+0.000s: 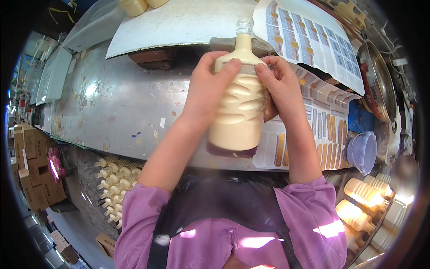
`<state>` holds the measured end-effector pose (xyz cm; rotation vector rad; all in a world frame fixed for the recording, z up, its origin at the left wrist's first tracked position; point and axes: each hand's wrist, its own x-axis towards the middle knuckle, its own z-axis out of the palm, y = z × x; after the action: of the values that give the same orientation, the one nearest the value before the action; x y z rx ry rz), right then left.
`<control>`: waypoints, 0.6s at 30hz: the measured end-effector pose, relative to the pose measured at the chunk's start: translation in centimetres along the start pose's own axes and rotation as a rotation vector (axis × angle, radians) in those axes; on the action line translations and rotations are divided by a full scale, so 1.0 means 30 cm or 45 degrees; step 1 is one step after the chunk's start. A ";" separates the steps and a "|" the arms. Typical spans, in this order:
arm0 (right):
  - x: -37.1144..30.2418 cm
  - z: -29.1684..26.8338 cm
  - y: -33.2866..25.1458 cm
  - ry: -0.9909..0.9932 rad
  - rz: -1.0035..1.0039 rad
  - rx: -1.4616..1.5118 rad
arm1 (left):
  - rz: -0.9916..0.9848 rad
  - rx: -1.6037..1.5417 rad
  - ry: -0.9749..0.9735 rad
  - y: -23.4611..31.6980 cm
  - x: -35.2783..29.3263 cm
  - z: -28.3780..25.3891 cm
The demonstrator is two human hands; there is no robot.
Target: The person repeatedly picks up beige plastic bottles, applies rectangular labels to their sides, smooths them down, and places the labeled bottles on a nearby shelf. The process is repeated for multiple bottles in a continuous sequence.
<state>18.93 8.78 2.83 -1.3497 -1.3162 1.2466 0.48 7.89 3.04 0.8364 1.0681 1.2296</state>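
Observation:
A cream-coloured bottle [235, 114] with wavy grooves in its sides, a clear threaded mouth and a dark purple base lies in front of me, neck pointing away. My left hand [208, 83] grips its left shoulder, with the thumb pressed on the front. On the opposite side my right hand [282, 85] holds the right shoulder, its thumb and fingers bent close together at the edge. Between the two thumbs a narrow pale label strip [244, 68] lies across the bottle below the shoulder. The fingers behind the bottle are hidden.
Sheets of printed labels [291, 31] lie at the far right, with more label strips [329, 130] nearer. A white board [174, 22] rests on bricks on the metal table [112, 103]. Several similar bottles stand below, left [116, 179] and right [358, 197]. A lilac bucket [362, 152] is at the right.

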 end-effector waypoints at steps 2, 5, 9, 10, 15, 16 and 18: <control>0.000 0.002 -0.001 0.001 -0.003 0.018 | 0.001 0.000 0.002 0.001 0.000 0.000; 0.003 0.002 0.008 0.008 -0.006 0.033 | 0.012 -0.008 0.006 0.000 0.001 0.004; 0.007 0.000 0.030 0.005 -0.037 0.029 | 0.036 0.004 0.006 -0.008 0.003 0.007; 0.009 -0.001 0.032 0.004 -0.048 0.029 | 0.033 0.016 0.005 -0.005 0.001 0.008; -0.021 -0.004 -0.011 -0.087 0.108 0.473 | 0.043 -0.071 -0.083 -0.018 -0.007 -0.014; -0.022 0.005 -0.009 -0.070 0.081 0.449 | 0.053 -0.034 -0.083 -0.023 -0.006 -0.012; -0.025 0.014 -0.003 -0.055 0.042 0.421 | 0.045 -0.035 -0.086 -0.028 -0.003 -0.013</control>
<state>18.53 8.01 2.91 -1.1181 -1.0633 1.4503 0.36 7.64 2.15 0.8730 0.9841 1.2347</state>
